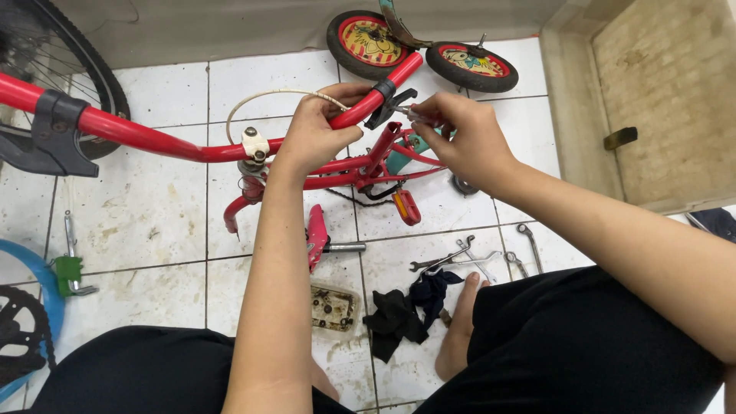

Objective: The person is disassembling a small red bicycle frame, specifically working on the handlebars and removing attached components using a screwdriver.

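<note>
Red handlebar (230, 149) (brake lever (389, 106) end) between 2 hands: left hand (314, 130), right hand (464, 138).

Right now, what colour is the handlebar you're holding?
Red handlebar, gripped by the left hand; head view.

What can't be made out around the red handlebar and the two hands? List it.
- Head view: the tool tip at the brake lever is hidden by the right hand and its fingers.
- The handlebar under the left hand is covered by the palm.
- Small parts in the tray: too small to identify.
- The black wheel is cut off by the frame's top-left edge.
</note>
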